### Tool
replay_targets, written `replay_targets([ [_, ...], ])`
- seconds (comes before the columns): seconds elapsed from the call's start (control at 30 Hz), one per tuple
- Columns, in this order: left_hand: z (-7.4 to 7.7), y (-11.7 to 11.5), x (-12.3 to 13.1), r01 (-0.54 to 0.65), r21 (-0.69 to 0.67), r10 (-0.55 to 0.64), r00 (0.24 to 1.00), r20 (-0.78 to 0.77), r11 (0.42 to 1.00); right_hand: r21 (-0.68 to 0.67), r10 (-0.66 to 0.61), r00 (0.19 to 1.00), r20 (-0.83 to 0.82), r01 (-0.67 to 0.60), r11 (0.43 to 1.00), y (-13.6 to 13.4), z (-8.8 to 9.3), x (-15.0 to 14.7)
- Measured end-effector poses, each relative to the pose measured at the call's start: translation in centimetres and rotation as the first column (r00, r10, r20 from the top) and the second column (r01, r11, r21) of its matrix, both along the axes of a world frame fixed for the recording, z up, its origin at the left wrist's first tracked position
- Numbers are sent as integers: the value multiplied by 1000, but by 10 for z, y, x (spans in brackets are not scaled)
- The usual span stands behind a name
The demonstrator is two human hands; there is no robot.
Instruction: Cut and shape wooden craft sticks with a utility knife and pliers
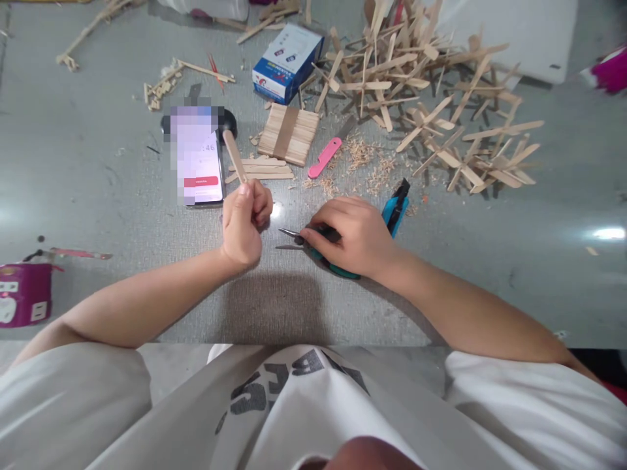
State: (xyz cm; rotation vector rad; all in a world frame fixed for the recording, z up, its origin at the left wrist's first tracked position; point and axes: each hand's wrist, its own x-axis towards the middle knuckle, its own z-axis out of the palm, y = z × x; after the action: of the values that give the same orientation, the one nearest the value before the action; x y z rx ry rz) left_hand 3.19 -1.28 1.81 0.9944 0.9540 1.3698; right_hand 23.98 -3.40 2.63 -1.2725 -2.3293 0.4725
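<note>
My left hand [245, 222] is closed around the lower end of a wooden craft stick [234, 155], which points up and away. On the right, my right hand [355, 235] is wrapped over the dark teal handles of a pair of pliers [294, 240]; the narrow jaws are spread and point left with nothing between them. Just beyond my right hand lies a blue and black box cutter [396, 207]. Ahead of my hands are several loose craft sticks [267, 170], a banded bundle of sticks [304, 138] and a pink folding knife [325, 156].
A phone [208, 163] stands at the left, partly blurred out. Wood shavings [369, 156] are scattered near the knife. Behind them are a blue and white box [289, 62] and a large pile of crossed sticks [392, 78]. A purple box-like object [24, 294] sits at the left edge.
</note>
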Motion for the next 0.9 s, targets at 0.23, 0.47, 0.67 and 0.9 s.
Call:
replay_targets([
  [0.23, -2, -9, -5, 111, 99, -104, 992, -74, 989, 102, -64, 991, 116, 52, 993, 34, 9, -28],
  [0.47, -1, -10, -4, 127, 119, -118, 990, -81, 985, 89, -99, 971, 216, 81, 993, 109, -10, -63],
  [0.67, 0, -6, -3, 118, 124, -112, 992, -55, 985, 61, -45, 966, 254, 31, 998, 112, -12, -66],
  [0.9, -1, -4, -3, 90, 128, -79, 993, -87, 988, 4, -108, 977, 186, 109, 994, 97, 19, -62],
])
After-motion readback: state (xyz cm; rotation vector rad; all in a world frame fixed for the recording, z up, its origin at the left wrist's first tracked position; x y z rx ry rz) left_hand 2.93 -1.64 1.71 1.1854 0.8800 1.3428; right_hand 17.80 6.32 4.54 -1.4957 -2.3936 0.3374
